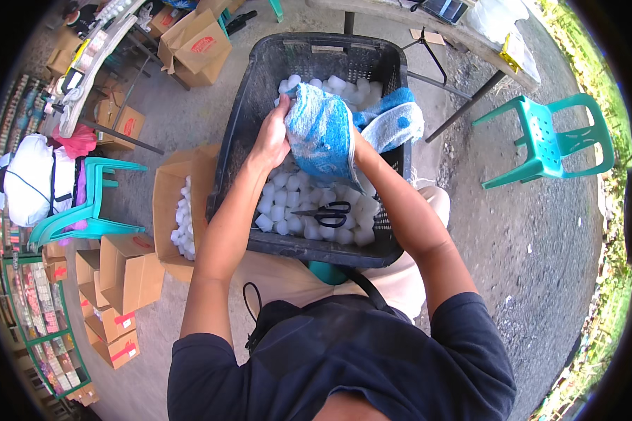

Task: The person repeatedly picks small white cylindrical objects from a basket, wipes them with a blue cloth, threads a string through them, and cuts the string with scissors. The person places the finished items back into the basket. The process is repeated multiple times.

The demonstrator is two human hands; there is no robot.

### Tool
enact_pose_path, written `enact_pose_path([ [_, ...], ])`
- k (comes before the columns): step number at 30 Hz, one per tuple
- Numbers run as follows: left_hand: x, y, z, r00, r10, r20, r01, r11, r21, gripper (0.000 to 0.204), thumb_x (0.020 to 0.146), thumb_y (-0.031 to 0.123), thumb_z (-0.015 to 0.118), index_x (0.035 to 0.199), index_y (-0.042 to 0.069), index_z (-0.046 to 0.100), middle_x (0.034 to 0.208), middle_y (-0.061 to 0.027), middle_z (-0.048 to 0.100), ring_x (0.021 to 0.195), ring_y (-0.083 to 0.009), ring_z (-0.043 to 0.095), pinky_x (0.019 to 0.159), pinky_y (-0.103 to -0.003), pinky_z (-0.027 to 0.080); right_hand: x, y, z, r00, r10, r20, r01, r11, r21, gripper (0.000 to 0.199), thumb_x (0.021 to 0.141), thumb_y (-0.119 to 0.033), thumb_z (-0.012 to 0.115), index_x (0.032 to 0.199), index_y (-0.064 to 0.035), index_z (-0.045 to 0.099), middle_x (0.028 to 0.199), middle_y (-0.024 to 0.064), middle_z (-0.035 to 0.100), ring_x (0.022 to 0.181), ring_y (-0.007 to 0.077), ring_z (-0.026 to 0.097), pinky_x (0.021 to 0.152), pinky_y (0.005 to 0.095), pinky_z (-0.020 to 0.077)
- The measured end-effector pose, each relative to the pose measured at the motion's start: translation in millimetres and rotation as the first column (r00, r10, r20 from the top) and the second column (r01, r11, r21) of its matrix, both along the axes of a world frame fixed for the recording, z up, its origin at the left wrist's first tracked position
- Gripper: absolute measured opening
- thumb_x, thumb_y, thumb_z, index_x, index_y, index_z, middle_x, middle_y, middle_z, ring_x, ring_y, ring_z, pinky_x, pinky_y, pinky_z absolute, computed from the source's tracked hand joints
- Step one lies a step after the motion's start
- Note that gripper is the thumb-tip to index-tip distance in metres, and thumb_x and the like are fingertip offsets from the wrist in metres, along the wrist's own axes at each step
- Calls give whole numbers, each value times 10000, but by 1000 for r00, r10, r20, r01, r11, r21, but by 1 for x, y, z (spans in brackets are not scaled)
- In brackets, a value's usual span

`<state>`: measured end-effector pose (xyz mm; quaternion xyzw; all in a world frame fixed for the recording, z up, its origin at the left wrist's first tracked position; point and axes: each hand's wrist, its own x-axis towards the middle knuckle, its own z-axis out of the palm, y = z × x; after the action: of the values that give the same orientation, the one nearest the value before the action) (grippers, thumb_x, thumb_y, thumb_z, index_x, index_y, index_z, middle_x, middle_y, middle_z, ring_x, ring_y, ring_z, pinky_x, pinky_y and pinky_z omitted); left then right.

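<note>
My left hand (273,135) grips the left edge of a blue and white towel (321,130), thumb at its upper corner. The towel hangs spread over the black plastic crate (305,245) between my knees. My right hand (360,146) reaches behind the towel's right side; its fingers are hidden. Another part of blue and white cloth (393,126) lies by the crate's right rim; I cannot tell whether it joins the towel. Many small white rounded pieces (281,200) fill the crate. Black-handled scissors (330,213) rest on them, nearer to me.
A cardboard box (167,210) with more white pieces stands against the crate's left side. Several opened boxes (126,270) and stacked green chairs (95,203) are farther left. At the right stands a green chair (558,140). Table legs (463,109) rise beyond the crate.
</note>
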<state>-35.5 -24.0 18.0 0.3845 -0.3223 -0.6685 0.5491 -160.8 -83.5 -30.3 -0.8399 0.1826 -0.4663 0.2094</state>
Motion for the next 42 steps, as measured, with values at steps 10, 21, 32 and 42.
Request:
enact_pose_path([
  [10, 2, -1, -25, 880, 206, 427, -22, 918, -397, 399, 1043, 357, 322, 1221, 39, 485, 1188, -63, 543, 1128, -134, 494, 1012, -310, 362, -21, -6, 2, 992, -110, -68, 102, 989, -106, 382, 754, -203, 682, 1111, -79, 629, 1120, 90, 616, 1080, 289, 535, 972, 388, 379],
  [21, 0, -3, 1, 707, 613, 353, -223, 667, -711, 223, 985, 151, 510, 1172, 42, 455, 870, -22, 481, 807, -86, 458, 724, -245, 419, -9, 4, 12, 753, 54, 656, -615, 414, 671, 212, 884, -61, 566, 1089, -24, 604, 978, 58, 630, 908, 181, 600, 812, 311, 495],
  [32, -21, 3, -6, 884, 380, 271, -193, 826, -529, 330, 876, 39, 663, 1172, -4, 523, 1067, -74, 574, 1005, -129, 564, 863, -271, 493, -1, -1, -3, 777, 38, 629, -518, 605, 604, 114, 898, -136, 549, 934, -77, 639, 888, 43, 632, 804, 174, 595, 733, 333, 490],
  [42, -17, 6, -16, 625, 546, 558, -106, 767, -633, 485, 934, 22, 506, 1373, -4, 301, 1327, -214, 405, 1243, -312, 386, 1063, -392, 322, 2, 7, 18, 972, -191, -138, 145, 946, -289, 445, 770, -263, 592, 1132, -5, 563, 1126, 194, 565, 1089, 363, 529, 966, 421, 403],
])
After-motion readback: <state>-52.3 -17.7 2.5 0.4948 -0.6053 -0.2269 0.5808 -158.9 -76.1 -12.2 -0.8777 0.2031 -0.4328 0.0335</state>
